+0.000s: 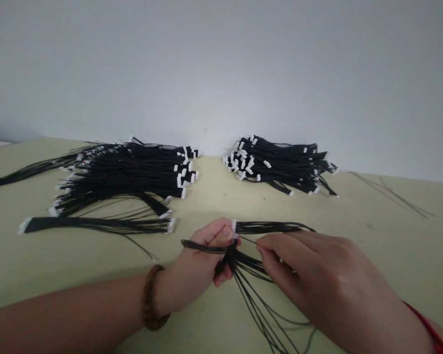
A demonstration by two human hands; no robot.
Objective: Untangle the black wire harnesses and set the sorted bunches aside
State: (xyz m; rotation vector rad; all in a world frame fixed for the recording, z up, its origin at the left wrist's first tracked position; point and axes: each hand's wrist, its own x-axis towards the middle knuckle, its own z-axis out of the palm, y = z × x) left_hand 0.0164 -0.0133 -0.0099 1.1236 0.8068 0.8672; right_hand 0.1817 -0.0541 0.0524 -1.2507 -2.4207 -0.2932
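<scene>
Here, 2 hands, 1 harness, 2 piles

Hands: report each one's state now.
Left hand: closed, gripping a bundle of black wires with white connectors.
Right hand: closed, pinching a thin black wire.

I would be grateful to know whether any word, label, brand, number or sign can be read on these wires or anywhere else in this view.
There is no readable text: any marks on the white connectors of the black wire bundles are too small to read, and none shows on the wooden bead bracelet or the pale tabletop.
</scene>
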